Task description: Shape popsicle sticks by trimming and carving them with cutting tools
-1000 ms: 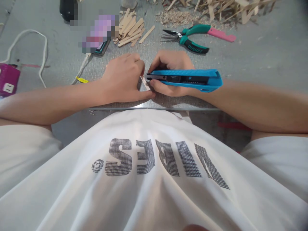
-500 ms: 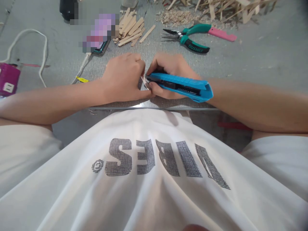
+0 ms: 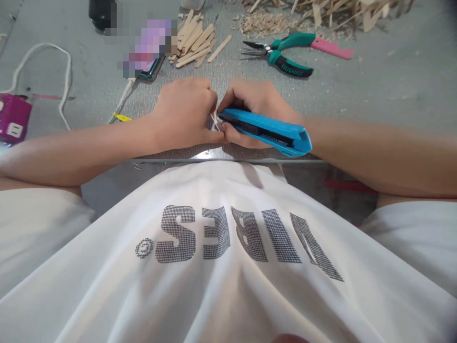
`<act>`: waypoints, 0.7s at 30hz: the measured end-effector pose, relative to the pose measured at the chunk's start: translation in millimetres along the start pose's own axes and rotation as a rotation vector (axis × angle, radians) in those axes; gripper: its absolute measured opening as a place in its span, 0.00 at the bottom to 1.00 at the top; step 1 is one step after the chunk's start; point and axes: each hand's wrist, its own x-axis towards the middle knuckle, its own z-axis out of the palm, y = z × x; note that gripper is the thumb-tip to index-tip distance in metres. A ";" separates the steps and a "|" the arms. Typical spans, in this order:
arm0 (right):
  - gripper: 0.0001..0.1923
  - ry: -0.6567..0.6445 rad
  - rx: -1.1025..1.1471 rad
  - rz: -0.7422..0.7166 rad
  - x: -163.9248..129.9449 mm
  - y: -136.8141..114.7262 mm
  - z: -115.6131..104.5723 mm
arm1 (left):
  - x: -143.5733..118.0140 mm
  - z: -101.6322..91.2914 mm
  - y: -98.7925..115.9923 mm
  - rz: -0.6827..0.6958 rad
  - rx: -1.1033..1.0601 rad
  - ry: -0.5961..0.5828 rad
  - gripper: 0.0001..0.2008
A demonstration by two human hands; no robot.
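A blue utility knife (image 3: 271, 131) lies in the grip of my right hand (image 3: 255, 97), its handle slanting down to the right and its front end pointing left. My left hand (image 3: 185, 112) is closed beside it, thumb and fingers pinching a thin wooden stick (image 3: 216, 121) that shows only as a pale sliver. The knife's tip is at that stick, close to my left fingers. Most of the stick and the blade are hidden by my hands. Both hands are low over the table near its front edge.
Beyond my hands lie a pile of wooden sticks (image 3: 194, 40) and green-handled pliers (image 3: 278, 55) beside a pink strip (image 3: 332, 47). Wood shavings (image 3: 267, 23) and thin wood pieces (image 3: 342, 12) are at the back. A phone (image 3: 153, 69), white cable (image 3: 67, 71) and purple box (image 3: 14, 116) are left.
The rear end of the utility knife has swung slightly left and down toward me. My hands stay nearly in place around the stick.
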 end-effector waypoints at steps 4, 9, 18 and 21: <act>0.11 0.004 0.001 0.018 -0.5 0.8 0.4 | 0.1 -1.0 0.8 0.008 0.020 0.004 0.24; 0.12 -0.023 -0.013 0.052 -1.2 -1.0 -1.6 | 0.5 -1.8 2.1 0.020 0.012 0.017 0.23; 0.11 -0.030 -0.024 0.078 -1.9 -10.3 -4.0 | 1.0 0.2 0.8 0.027 0.079 0.032 0.24; 0.12 -0.028 -0.021 0.083 -1.9 -9.3 -3.2 | 0.7 -0.6 0.4 0.032 0.096 0.037 0.24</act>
